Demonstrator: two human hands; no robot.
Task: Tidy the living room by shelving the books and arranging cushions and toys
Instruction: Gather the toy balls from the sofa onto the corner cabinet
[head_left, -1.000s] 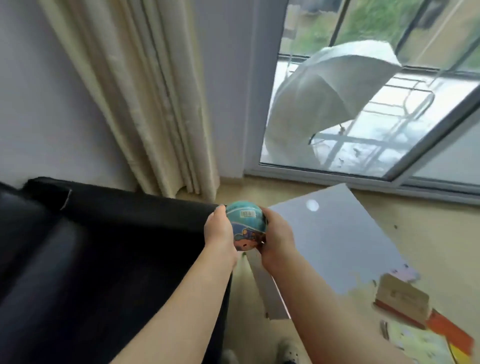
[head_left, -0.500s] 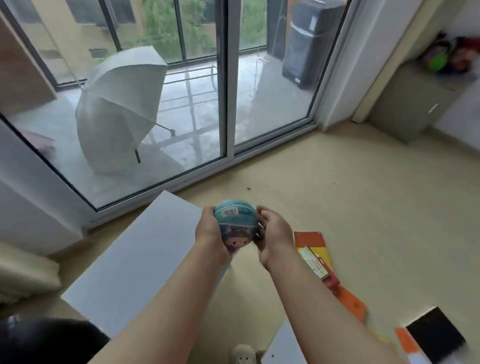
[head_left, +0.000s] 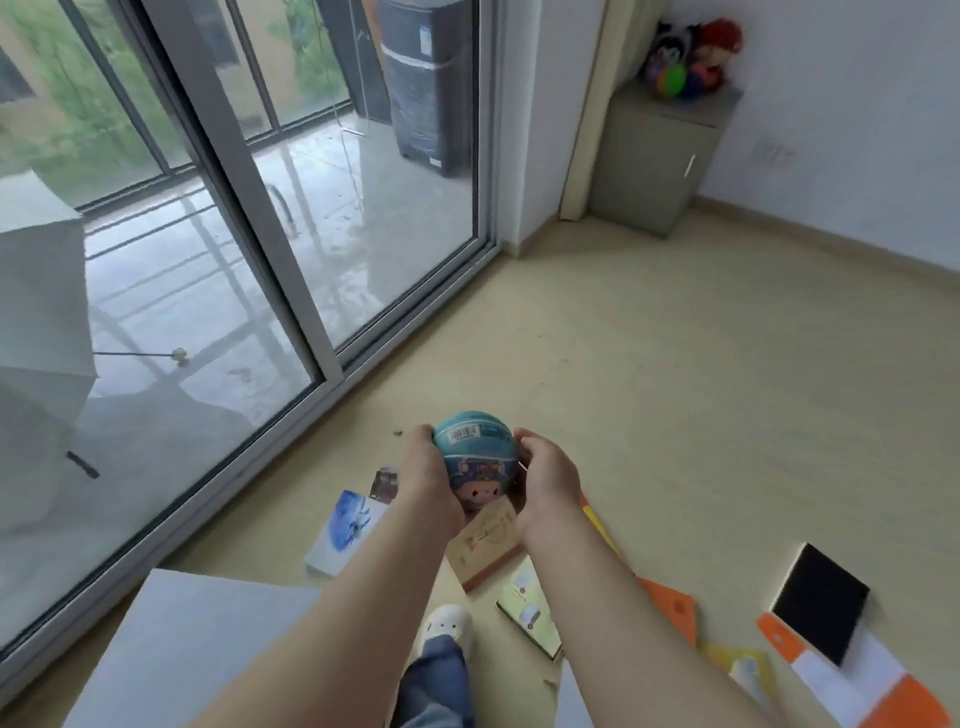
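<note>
Two hands: my left hand (head_left: 428, 478) and my right hand (head_left: 545, 475) are both wrapped around one ball (head_left: 475, 457), one on each side.
Ball: it is blue-green, with a white barcode sticker on top and a cartoon face on the front. It is up in the air in front of me, over the floor (head_left: 701, 374).
Under my hands: books lie flat on the floor. One is a tan book (head_left: 485, 545) right below the ball. One is a blue and white book (head_left: 345, 530) to the left of it. One is a green book (head_left: 530, 605) nearer to me.
To the right: a black book (head_left: 821, 600) rests on orange and white sheets (head_left: 862, 680).
My foot: a white shoe (head_left: 447, 626) and a blue trouser leg (head_left: 439, 680) show between my arms.
Low left: a grey board (head_left: 176, 649) lies flat.
Left side: a big glass sliding door (head_left: 270, 218), with a white umbrella (head_left: 39, 322) outside.
Far corner: a small grey cabinet (head_left: 657, 161) stands by the wall, with soft toys (head_left: 688, 57) on top.
</note>
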